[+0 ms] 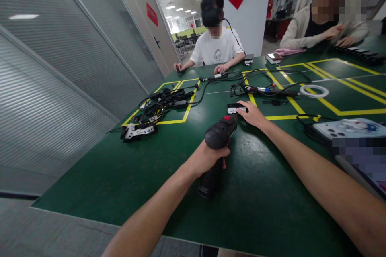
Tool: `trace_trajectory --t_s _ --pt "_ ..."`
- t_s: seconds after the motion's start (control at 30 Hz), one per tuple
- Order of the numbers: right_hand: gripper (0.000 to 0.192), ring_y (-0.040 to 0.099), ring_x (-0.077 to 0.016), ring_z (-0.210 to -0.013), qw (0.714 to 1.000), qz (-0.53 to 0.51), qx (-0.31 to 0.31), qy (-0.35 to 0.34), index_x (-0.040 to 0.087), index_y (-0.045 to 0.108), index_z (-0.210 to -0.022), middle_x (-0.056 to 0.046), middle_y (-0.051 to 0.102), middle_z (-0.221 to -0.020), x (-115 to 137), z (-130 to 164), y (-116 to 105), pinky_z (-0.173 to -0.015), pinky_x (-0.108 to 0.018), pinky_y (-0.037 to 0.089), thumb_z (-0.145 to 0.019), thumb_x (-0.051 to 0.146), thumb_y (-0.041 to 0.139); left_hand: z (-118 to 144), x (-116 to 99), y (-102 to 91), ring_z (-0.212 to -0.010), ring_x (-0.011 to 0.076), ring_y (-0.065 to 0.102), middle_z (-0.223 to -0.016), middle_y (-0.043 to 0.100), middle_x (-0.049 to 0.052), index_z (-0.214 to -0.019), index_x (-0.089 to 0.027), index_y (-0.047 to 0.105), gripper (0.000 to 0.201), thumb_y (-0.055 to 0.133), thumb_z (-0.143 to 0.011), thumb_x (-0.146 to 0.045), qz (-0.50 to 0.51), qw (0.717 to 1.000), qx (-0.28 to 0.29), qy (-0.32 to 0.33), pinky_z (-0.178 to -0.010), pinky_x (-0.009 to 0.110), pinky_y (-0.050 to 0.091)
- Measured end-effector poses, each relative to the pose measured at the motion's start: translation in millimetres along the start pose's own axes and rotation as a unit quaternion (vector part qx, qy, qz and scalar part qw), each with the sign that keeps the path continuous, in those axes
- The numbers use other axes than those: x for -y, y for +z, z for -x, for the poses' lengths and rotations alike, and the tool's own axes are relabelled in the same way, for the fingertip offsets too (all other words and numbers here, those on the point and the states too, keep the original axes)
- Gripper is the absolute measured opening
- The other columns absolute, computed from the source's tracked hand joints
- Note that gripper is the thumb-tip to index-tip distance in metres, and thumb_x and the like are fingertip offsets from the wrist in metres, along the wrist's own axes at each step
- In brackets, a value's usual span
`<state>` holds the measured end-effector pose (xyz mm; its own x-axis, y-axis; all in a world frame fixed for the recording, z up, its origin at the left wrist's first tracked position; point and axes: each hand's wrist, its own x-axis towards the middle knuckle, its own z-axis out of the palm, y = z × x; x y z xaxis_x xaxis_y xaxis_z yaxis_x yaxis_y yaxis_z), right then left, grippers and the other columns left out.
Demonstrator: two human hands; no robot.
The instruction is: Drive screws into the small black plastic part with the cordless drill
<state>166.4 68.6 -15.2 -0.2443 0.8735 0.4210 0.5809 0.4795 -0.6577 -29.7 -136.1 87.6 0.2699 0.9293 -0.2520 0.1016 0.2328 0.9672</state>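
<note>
While our left hand wraps its fingers tight around the grip of a black electric screwdriver, we see the tool tilted forward, its red-collared tip aimed at a small black and white part lying on the green bench. Our right hand rests on the bench beside that part, fingers closed lightly on its right end. Left of the tool, well apart, a heap of black cables sits inside a yellow-taped square. Beyond the part lie more cables and a white ring. At the right edge, a phone lies flat. Across the bench, a person in a white shirt handles a small item.
</note>
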Motion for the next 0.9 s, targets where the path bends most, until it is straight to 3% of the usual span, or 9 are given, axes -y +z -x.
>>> trace_trajectory --t_s 0.9 --pt "0.041 0.06 -0.0235 -0.097 1.0 -0.003 0.001 0.011 0.02 0.062 -0.124 -0.009 0.06 -0.109 4.2 -0.4 -0.4 -0.094 -0.037 0.047 -0.087 0.037 0.054 0.0 0.9 0.3 -0.047 0.0095 0.056 -0.076 0.055 -0.002 -0.092 -0.016 0.052 0.026 0.062 -0.068 -0.017 -0.008 1.0 -0.008 -0.017 -0.044 0.023 0.045"
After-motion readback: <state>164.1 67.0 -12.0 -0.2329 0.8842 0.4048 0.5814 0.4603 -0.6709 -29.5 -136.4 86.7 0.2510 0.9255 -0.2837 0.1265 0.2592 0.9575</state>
